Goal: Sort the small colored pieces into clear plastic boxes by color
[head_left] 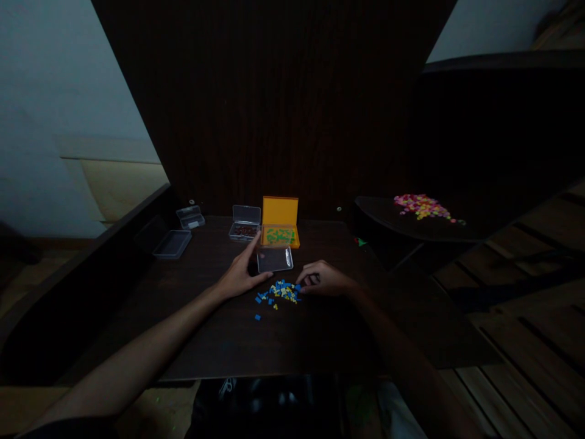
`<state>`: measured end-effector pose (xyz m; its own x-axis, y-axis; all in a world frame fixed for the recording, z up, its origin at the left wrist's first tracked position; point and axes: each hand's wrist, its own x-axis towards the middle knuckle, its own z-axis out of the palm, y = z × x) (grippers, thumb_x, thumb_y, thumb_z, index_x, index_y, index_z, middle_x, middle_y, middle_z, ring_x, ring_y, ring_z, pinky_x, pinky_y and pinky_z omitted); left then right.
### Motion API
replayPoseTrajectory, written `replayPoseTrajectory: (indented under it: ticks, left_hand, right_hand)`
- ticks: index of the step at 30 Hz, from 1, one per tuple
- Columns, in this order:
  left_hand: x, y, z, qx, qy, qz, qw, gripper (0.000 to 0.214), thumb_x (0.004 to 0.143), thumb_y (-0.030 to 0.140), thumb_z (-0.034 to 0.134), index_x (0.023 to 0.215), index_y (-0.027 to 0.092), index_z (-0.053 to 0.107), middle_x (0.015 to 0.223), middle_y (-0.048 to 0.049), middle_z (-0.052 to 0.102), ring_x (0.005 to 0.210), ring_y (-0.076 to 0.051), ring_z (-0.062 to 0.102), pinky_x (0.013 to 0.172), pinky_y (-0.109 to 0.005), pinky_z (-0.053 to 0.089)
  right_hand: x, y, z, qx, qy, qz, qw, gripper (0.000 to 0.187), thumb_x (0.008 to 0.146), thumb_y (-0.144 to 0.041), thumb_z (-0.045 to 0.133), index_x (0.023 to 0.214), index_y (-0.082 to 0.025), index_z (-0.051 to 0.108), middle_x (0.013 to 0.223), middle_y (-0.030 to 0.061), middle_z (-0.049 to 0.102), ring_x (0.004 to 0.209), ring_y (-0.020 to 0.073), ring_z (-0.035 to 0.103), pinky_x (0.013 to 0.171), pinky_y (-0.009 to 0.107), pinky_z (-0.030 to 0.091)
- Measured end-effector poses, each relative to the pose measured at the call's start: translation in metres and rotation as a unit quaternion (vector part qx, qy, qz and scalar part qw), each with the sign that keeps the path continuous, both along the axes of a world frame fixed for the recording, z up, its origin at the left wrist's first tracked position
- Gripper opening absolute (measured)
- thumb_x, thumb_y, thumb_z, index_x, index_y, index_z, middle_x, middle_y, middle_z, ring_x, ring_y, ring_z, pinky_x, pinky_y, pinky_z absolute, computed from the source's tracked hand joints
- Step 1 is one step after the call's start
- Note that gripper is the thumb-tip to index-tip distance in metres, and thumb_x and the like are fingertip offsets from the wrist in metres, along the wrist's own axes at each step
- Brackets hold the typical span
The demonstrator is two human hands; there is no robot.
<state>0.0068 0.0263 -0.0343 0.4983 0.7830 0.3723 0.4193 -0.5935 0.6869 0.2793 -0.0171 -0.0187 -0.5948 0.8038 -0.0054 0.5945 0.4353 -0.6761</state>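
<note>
My left hand [240,274] holds a small clear plastic box [275,260] by its left side. The thumb lies along the near edge and the fingers reach toward the back. Just in front of the box lies a loose pile of small blue and yellow pieces [284,291], with one blue piece [258,317] apart from it. My right hand [324,278] is at the right edge of the pile, its fingers curled and the tips touching the pieces. Whatever is between those fingertips is too small to make out.
Behind the clear box stand an open yellow case [280,210] with green pieces and an open clear case [247,214] with brown pieces. More clear boxes [172,244] sit at the left. A curved side shelf [379,210] bears pink and yellow pieces [423,206].
</note>
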Motion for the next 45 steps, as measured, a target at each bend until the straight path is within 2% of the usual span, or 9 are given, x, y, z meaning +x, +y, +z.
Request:
replayPoseTrajectory:
  ticks: [5, 8, 12, 19, 25, 35, 39, 45]
  left_hand:
    - [0.000, 0.000, 0.002, 0.004, 0.000, -0.010, 1.000, 0.099, 0.074, 0.044, 0.068, 0.150, 0.019, 0.009, 0.121, -0.0133, 0.059, 0.108, -0.027, 0.059, 0.098, -0.044, 0.046]
    - [0.001, 0.000, 0.002, -0.001, 0.002, -0.013, 1.000, 0.100, 0.074, 0.043, 0.069, 0.150, 0.018, 0.008, 0.117, -0.0126, 0.060, 0.106, -0.027, 0.060, 0.097, -0.044, 0.047]
    - [0.001, 0.000, 0.003, -0.003, 0.001, -0.013, 1.000, 0.099, 0.075, 0.043, 0.068, 0.150, 0.018, 0.008, 0.111, -0.0113, 0.061, 0.100, -0.026, 0.062, 0.093, -0.043, 0.049]
    - [0.001, 0.000, 0.002, -0.009, -0.001, -0.001, 1.000, 0.099, 0.075, 0.044, 0.068, 0.150, 0.019, 0.008, 0.116, -0.0124, 0.060, 0.101, -0.026, 0.062, 0.094, -0.043, 0.048]
    - [0.001, 0.000, 0.003, -0.019, 0.001, 0.005, 1.000, 0.098, 0.075, 0.044, 0.067, 0.150, 0.018, 0.010, 0.106, -0.0104, 0.062, 0.098, -0.026, 0.062, 0.092, -0.044, 0.050]
    - [0.001, 0.000, 0.002, -0.032, -0.017, 0.006, 0.999, 0.100, 0.074, 0.045, 0.069, 0.149, 0.019, 0.010, 0.110, -0.0112, 0.061, 0.097, -0.026, 0.062, 0.091, -0.045, 0.050]
    - [0.002, 0.000, 0.002, -0.035, -0.023, -0.002, 0.999, 0.100, 0.073, 0.044, 0.070, 0.149, 0.018, 0.011, 0.108, -0.0110, 0.062, 0.098, -0.026, 0.062, 0.093, -0.046, 0.048]
    - [0.004, -0.005, 0.005, -0.036, -0.051, -0.011, 0.998, 0.097, 0.074, 0.041, 0.070, 0.149, 0.018, 0.013, 0.110, -0.0109, 0.061, 0.099, -0.025, 0.062, 0.095, -0.046, 0.047]
  right_hand:
    - [0.002, 0.000, 0.001, 0.001, 0.000, -0.008, 1.000, 0.031, 0.076, -0.038, 0.068, 0.094, -0.014, 0.072, 0.071, 0.0009, 0.059, 0.056, 0.0091, 0.047, 0.053, 0.022, 0.038]
    - [0.002, 0.000, 0.002, 0.005, -0.001, -0.002, 1.000, 0.035, 0.076, -0.040, 0.068, 0.100, -0.015, 0.071, 0.071, 0.0007, 0.060, 0.055, 0.0087, 0.045, 0.052, 0.021, 0.037]
    - [0.002, 0.000, 0.003, 0.010, -0.017, 0.013, 1.000, 0.032, 0.080, -0.040, 0.064, 0.097, -0.015, 0.073, 0.073, 0.0022, 0.061, 0.057, 0.0092, 0.047, 0.054, 0.022, 0.038]
    - [-0.004, -0.004, 0.004, -0.045, -0.042, -0.032, 0.998, 0.026, 0.079, -0.033, 0.063, 0.094, -0.014, 0.070, 0.064, -0.0015, 0.059, 0.055, 0.0086, 0.048, 0.054, 0.020, 0.037]
    - [-0.007, -0.007, 0.009, -0.004, -0.128, -0.065, 0.990, 0.018, 0.080, -0.030, 0.062, 0.093, -0.019, 0.067, 0.065, -0.0032, 0.059, 0.058, 0.0093, 0.050, 0.057, 0.021, 0.033]
    - [-0.012, -0.010, 0.007, 0.023, -0.181, -0.079, 0.980, 0.019, 0.082, -0.032, 0.058, 0.099, -0.023, 0.061, 0.072, -0.0023, 0.060, 0.067, 0.0125, 0.052, 0.061, 0.023, 0.030]
    - [-0.010, -0.011, 0.012, 0.006, -0.137, -0.075, 0.988, 0.018, 0.082, -0.031, 0.057, 0.097, -0.020, 0.060, 0.067, -0.0039, 0.058, 0.058, 0.0096, 0.049, 0.057, 0.021, 0.030]
    - [-0.008, -0.014, 0.016, -0.027, 0.029, -0.089, 0.995, 0.026, 0.083, -0.040, 0.056, 0.093, -0.016, 0.058, 0.052, -0.0086, 0.047, 0.046, 0.0066, 0.039, 0.049, 0.019, 0.030]
